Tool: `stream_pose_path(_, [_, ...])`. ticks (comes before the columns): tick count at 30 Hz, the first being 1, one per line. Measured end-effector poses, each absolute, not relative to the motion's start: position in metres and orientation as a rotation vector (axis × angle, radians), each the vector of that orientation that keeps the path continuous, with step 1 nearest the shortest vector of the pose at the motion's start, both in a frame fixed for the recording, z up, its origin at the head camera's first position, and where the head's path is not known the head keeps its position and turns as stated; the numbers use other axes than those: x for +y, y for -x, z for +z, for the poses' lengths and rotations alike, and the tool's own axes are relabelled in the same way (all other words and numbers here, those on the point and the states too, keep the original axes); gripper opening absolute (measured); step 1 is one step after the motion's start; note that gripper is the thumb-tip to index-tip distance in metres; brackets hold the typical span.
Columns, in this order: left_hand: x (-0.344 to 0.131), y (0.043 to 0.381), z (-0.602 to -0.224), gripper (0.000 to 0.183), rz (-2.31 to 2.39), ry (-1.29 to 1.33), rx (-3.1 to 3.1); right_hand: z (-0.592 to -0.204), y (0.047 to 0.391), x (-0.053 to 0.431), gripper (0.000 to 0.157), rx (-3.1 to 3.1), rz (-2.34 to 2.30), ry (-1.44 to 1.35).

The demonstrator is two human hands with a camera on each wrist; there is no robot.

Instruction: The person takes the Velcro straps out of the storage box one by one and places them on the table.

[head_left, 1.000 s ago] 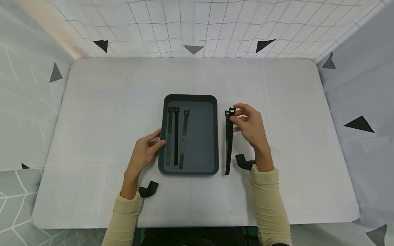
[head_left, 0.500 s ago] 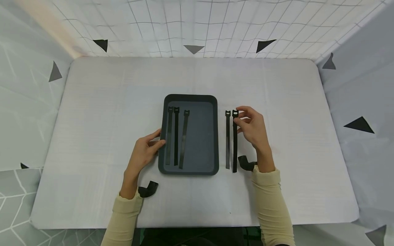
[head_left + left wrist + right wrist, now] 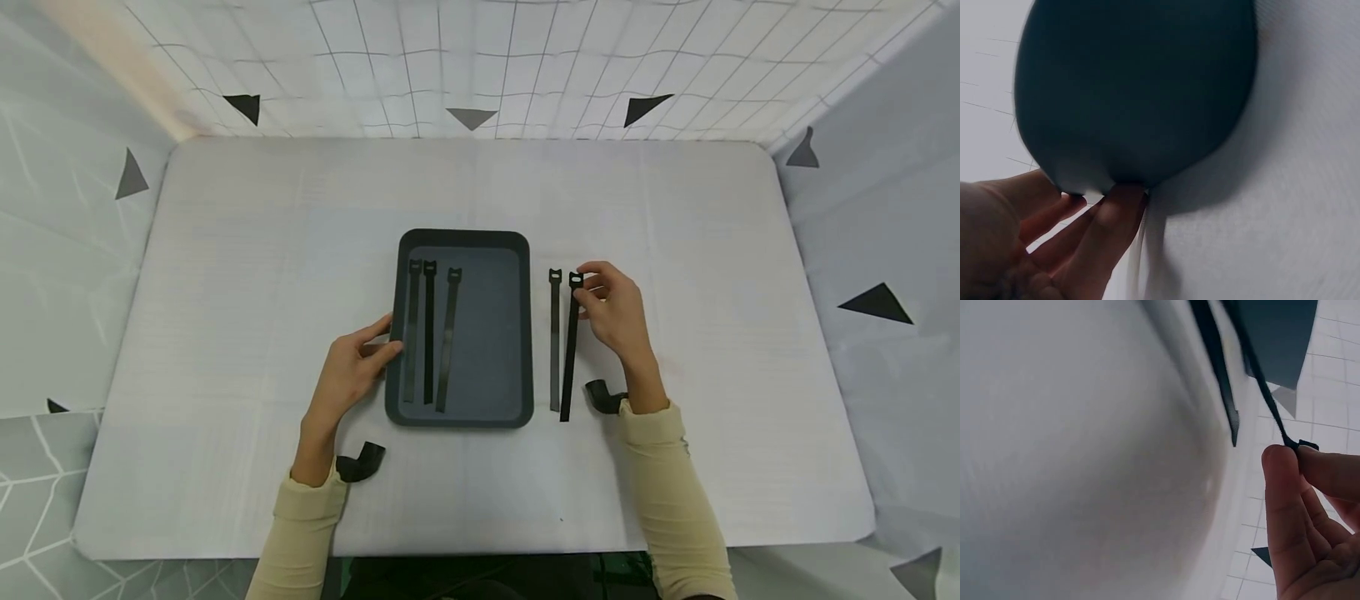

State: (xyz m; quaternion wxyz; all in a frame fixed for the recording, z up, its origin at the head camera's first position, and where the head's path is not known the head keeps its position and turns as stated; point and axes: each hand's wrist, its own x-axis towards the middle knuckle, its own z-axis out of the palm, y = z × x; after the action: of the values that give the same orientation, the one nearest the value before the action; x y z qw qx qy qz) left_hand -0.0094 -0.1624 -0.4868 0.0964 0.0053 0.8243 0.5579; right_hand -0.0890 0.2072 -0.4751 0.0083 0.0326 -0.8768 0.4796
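Note:
My left hand (image 3: pixel 348 371) pinches the left rim of a dark grey tray (image 3: pixel 459 240), thumb over the edge; the left wrist view shows its fingertips at the tray's underside (image 3: pixel 1135 81). Between thumb and forefinger my right hand (image 3: pixel 613 315) holds a black cable tie (image 3: pixel 571 350) by its slotted head. The tie hangs slightly slanted, its tail toward the lower left. Just left of it, a second black cable tie (image 3: pixel 554 350) lies straight on the table, right of the tray. In the right wrist view the held tie (image 3: pixel 1263 381) stretches away from the fingertips.
Inside the tray, three cable ties lie lengthwise in its left half: a left one (image 3: pixel 412 333), a middle one (image 3: pixel 429 333) and a slightly slanted one (image 3: pixel 448 333). Black wrist mounts (image 3: pixel 362 462) stick out by both sleeves. White walls surround the table (image 3: pixel 225 333).
My right hand has moved right and slightly nearer with its cable tie, which overlapped the other tie earlier and now stands apart from it. The left hand and tray have stayed put.

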Motion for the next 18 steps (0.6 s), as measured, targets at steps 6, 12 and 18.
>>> stream_pose_path(6, [-0.162, 0.010, -0.488, 0.053, 1.654, -0.028, 2.446, -0.480, 0.094, 0.212, 0.027, -2.812, 1.403, -0.118])
stream_pose_path(12, [-0.162, 0.010, -0.488, 0.052, 1.669, -0.024, 2.430, -0.484, 0.100, 0.217, 0.026, -2.866, 1.303, -0.126])
stream_pose_path(18, [-0.161, 0.010, -0.489, 0.053, 1.643, -0.011, 2.445, -0.485, 0.106, 0.217, 0.026, -2.939, 1.253, -0.141])
